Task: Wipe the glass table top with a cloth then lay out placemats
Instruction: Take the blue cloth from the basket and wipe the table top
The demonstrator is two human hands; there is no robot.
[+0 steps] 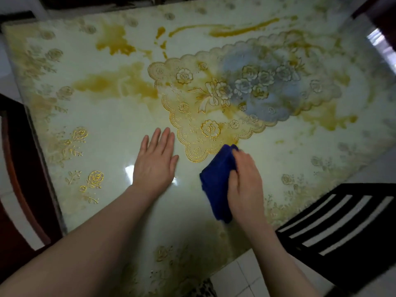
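On the pale glass surface [107,116], glossy and marbled with amber-yellow streaks and printed gold roses along its edges, no brand, label or writing can be read. Bright glints of reflected light sit on the glass near the left hand, and a window reflection shows at the far right edge. Light floor tiles [242,273] show below the near edge. A dark chair with slatted back [334,224] stands at the right near corner, and a reddish-brown wooden chair [19,168] stands at the left side.

A translucent placemat [214,108] with scalloped lace-like edge and gold embossed roses lies flat on the surface, right of centre; its right part looks bluish-grey.

The blue cloth [216,183], deep royal blue and bunched into a thick fold, lies on the glass just touching the placemat's near scalloped edge. The right hand [246,179] grips it, fingers curled over its top. The left hand [155,159] lies flat on the glass just beside the placemat, fingers straight and together.
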